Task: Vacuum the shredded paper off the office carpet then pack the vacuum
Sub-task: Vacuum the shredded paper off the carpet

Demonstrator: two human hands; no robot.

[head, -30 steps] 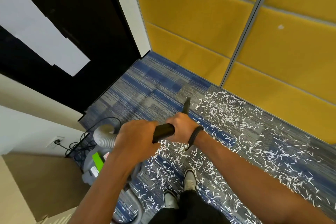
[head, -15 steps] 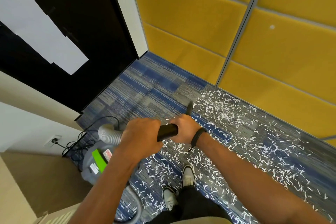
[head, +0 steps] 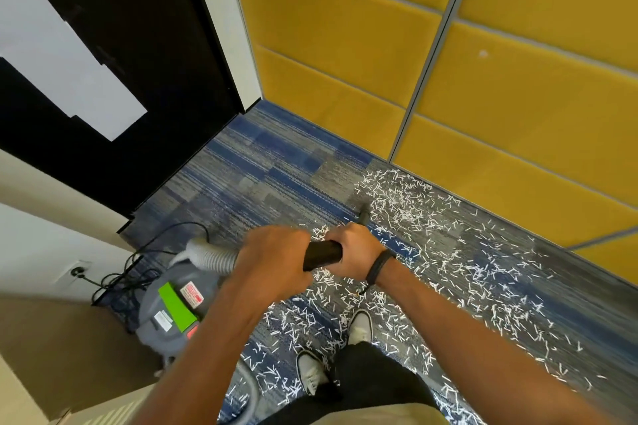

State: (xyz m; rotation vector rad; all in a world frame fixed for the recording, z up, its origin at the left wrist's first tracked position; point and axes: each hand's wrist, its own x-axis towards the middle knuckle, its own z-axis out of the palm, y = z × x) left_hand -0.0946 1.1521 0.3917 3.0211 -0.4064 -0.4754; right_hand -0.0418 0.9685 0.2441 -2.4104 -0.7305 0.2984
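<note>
Hands are both on the black plastic vacuum wand (head: 322, 254), which I hold across my front. My left hand (head: 272, 262) has the fingers curled round its rear end, where the grey ribbed hose (head: 212, 256) joins. My right hand (head: 355, 252) grips it further forward and so is nearer to the work. The long axis of the wand runs away from me, forward and a little right, down to the dark nozzle tip (head: 363, 216) on the blue-grey striped carpet (head: 262, 169). The white shredded paper strips (head: 407, 207) lie just beside the tip, to its right, and spread back to my white shoes (head: 359, 326). I judge the next sweep must go rightward. The grey canister vacuum (head: 172, 310) stands at my left.
</note>
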